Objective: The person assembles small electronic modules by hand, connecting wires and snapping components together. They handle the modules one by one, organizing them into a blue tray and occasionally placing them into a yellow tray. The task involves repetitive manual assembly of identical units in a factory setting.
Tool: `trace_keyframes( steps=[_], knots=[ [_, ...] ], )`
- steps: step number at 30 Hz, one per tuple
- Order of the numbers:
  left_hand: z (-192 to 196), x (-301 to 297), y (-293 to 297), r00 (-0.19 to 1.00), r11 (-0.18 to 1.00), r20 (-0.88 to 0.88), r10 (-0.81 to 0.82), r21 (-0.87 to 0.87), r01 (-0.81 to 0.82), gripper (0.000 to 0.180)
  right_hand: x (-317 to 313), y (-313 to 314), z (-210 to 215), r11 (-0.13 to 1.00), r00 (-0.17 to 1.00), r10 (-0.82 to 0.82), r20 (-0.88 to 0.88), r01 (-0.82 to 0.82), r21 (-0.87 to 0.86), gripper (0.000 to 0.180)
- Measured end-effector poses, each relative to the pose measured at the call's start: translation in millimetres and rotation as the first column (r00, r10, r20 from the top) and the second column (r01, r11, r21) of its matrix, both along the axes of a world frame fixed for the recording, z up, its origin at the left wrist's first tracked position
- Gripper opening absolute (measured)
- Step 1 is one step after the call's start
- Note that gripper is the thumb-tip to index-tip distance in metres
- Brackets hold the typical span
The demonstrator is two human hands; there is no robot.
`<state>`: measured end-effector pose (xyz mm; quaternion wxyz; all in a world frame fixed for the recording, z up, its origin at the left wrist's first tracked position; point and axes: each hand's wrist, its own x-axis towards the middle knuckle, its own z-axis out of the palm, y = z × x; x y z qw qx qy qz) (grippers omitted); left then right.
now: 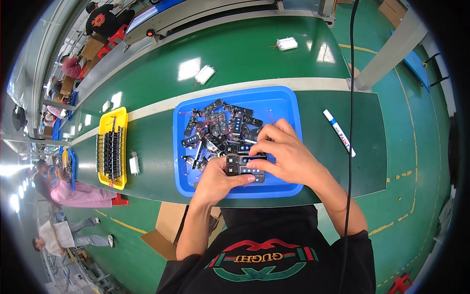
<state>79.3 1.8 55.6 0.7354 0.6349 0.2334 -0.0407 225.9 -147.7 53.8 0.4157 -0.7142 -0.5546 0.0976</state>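
Note:
A blue tray sits on the green bench in front of me, holding several small black circuit modules with red wires. Both hands are over its near edge. My left hand and my right hand together grip a short stack of black modules, the left thumb pressing the lower one, the right fingers curled over the top. The stack is held just above the tray's front part.
A yellow tray with a row of black modules lies to the left, a small white part beside it. A white marker pen lies right of the blue tray. White battery packs ride the green belt behind. Other workers sit far left.

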Motion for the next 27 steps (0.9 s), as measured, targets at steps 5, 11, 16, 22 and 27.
trace_keyframes(
  steps=[5,11,16,22,27],
  knots=[
    [3,0,-4,0.999,0.991,-0.04,0.009,0.134,-0.003,0.022,-2,4,-3,0.998,0.999,0.035,-0.032,-0.037,-0.041,0.02],
    [-1,3,-2,0.998,0.979,-0.063,0.0,0.202,0.013,0.02,-1,9,-10,0.999,0.975,0.05,-0.218,-0.053,-0.009,0.022],
    [-8,5,4,0.995,0.988,-0.054,0.089,0.129,-0.081,0.02,1,7,-3,0.999,0.984,-0.031,-0.176,0.024,-0.043,0.019],
    [-6,5,-1,0.995,0.997,0.094,0.027,0.065,-0.033,0.016,2,11,-12,0.99,0.825,0.065,-0.562,-0.122,-0.064,0.021],
    [-10,4,1,0.994,0.995,0.052,0.095,-0.045,-0.092,0.023,6,9,-14,0.994,0.957,-0.104,-0.271,0.091,-0.061,0.025]
  ],
)
